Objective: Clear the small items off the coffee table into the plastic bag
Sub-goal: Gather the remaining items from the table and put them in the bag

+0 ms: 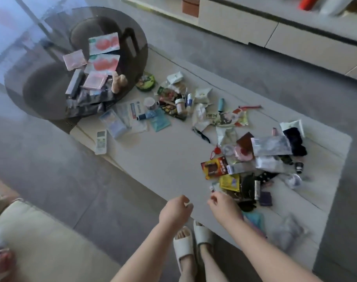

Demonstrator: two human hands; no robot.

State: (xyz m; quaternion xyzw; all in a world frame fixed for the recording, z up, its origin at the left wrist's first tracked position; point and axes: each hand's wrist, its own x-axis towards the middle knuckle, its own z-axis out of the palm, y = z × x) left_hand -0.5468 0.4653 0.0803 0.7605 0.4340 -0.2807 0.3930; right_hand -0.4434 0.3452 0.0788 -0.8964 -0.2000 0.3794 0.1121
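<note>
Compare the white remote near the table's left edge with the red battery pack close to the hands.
The remote is white, long and narrow; the battery pack is red and black, broader and flat. The remote lies alone at the table edge; the battery pack sits at the rim of the right-hand pile, touching other packets. Both lie flat, untouched by either hand.

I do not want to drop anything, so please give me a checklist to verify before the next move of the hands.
1. Right hand pinches a small red-and-white item: ok.
2. Left hand free, fingers curled, holding nothing visible: ok.
3. Open plastic bag within view to receive the item: cannot tell.
4. Small items left on the pale rectangular coffee table: not ok, many remain.
5. White remote control away from the table edge: not ok, it lies near it.
</note>
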